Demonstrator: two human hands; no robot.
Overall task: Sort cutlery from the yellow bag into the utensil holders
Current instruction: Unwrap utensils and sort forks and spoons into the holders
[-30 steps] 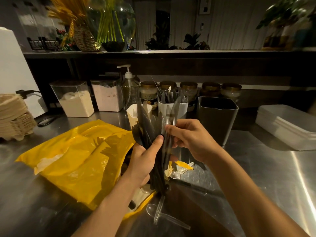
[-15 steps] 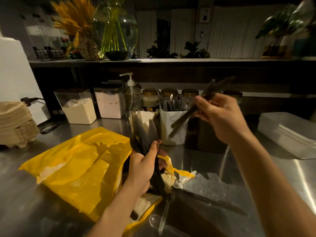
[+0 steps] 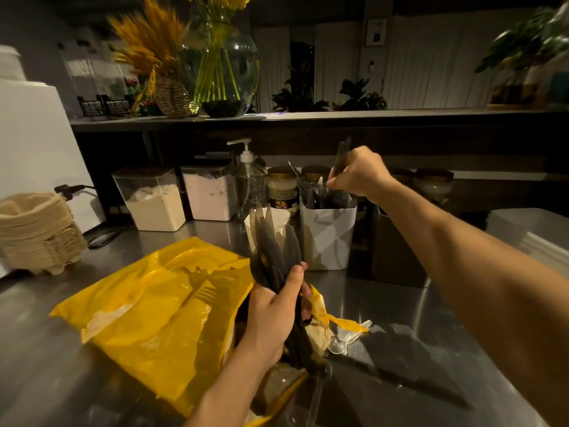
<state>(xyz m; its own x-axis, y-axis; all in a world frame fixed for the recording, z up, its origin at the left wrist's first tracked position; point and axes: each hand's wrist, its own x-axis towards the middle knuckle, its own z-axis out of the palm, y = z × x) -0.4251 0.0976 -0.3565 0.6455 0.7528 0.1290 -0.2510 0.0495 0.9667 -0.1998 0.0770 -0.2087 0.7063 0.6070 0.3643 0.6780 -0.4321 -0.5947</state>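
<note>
Cutlery sorting at a steel counter [image 3: 431, 349]; the left hand [image 3: 271, 318] grips a thick bundle of dark plastic cutlery [image 3: 274, 251], thumb wrapped across the front; the bundle's long axis stands nearly upright, leaning a little to the left, with blades and fork tines pointing up and handles pointing down toward the mouth of the yellow bag [image 3: 160, 303]; the bag lies flat on the counter to the left, fork shapes showing through its plastic; the right hand [image 3: 357, 177] is farther back, fist clenched round a few dark pieces [image 3: 341, 152]; their long axis is close to vertical, top ends poking up above the fist, lower ends pointing down into the white holder [image 3: 326, 238], among cutlery already standing there; a dark holder [image 3: 397, 257] stands just right of the white one, and a small cream cup [image 3: 283, 217] just left of it, partly behind the bundle; clear plastic spoons [image 3: 338, 343] lie on the counter beside the bag's torn edge; half a second earlier the right hand held its pieces slanted, tips up to the right, above and to the right of the white holder; now they are nearly upright and lowered into it; a second ago that hand was at the bundle; the left hand and its bundle have stayed over the bag's mouth.
</note>
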